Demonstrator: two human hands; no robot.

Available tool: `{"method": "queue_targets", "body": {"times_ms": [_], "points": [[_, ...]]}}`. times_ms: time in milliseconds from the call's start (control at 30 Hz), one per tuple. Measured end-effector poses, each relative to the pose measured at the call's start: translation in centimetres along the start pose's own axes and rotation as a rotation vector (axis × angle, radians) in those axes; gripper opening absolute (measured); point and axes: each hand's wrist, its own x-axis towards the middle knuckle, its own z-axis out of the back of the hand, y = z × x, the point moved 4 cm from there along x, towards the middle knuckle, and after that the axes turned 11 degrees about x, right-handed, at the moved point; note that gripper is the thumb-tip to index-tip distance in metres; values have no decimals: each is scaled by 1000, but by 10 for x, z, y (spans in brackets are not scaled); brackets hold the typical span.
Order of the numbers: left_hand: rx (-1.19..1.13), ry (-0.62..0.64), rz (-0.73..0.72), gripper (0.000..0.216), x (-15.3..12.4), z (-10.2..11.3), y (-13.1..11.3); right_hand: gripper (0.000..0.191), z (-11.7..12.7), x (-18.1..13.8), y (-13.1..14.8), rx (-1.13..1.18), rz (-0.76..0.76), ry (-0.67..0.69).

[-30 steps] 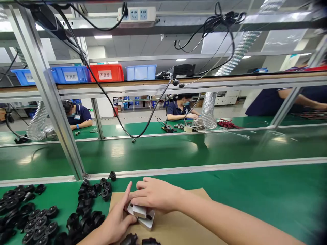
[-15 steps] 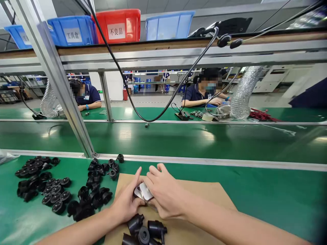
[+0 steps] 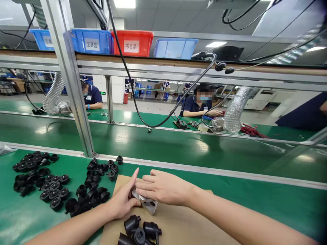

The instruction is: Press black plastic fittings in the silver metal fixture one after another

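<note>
A small silvery-white piece (image 3: 150, 206) with a dark slot sits between my two hands above a brown cardboard sheet (image 3: 189, 223); its exact kind is hard to make out. My left hand (image 3: 124, 201) holds it from the left, one digit pointing up and another bent beneath. From the right, my right hand (image 3: 166, 188) reaches over the piece, its fingers bent close together against the top and hiding much of it. Just below, several black plastic cylindrical parts with side spouts (image 3: 139, 234) lie on the cardboard.
Many round black parts (image 3: 55, 190) lie in groups on the green table at left. A metal post (image 3: 74, 85) rises behind them. Beyond runs a green belt (image 3: 163, 143), with a hanging black cable (image 3: 143, 124) above. A person (image 3: 199, 105) sits opposite.
My right hand has turned flatter, its fingers now lying across the silvery piece. The piece has tilted, showing a dark slot at its lower right. The camera view has tipped upward slightly.
</note>
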Motion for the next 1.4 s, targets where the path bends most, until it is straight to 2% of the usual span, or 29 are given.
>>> {"method": "queue_targets", "body": {"times_ms": [67,233,333,400,467,600,700,800,867,900,967,1033,1100,1200,1300,1400], "points": [[11,0,-6,114,2,-1,2,29,-3,6,-6,39,79,40],[-13,-4,24,114,6,-4,6,32,-9,22,-15,100,239,117],[6,-21,31,111,6,-4,7,23,-13,25,-19,96,283,128],[15,-15,42,108,5,-5,8,25,-16,27,-18,115,248,125],[18,-11,50,106,4,-5,9,31,-18,27,-16,135,127,110],[42,-56,62,106,3,-7,8,41,-16,24,-6,139,-219,104],[71,-122,70,103,0,-6,7,46,-10,16,5,165,-339,72],[77,-198,33,102,-3,-3,7,53,-6,-3,13,279,-478,-122],[108,-238,9,101,-4,0,8,51,-12,-24,14,351,-686,-266],[138,-250,-4,100,-3,1,8,49,-19,-35,15,361,-780,-284],[202,-258,-35,97,-1,1,7,50,-37,-53,16,355,-914,-223],[241,-267,-70,91,1,-1,5,55,-55,-65,13,370,-977,-144],[270,-345,-152,79,0,2,1,56,-66,-68,7,392,-996,-144],[398,-499,-470,68,-10,9,-16,48,-67,-51,-11,401,-954,-312],[566,-435,-734,75,-18,9,-31,35,-58,-11,-35,466,-868,-502],[587,-311,-788,75,-18,7,-33,32,-54,39,-60,514,-815,-526]]}}
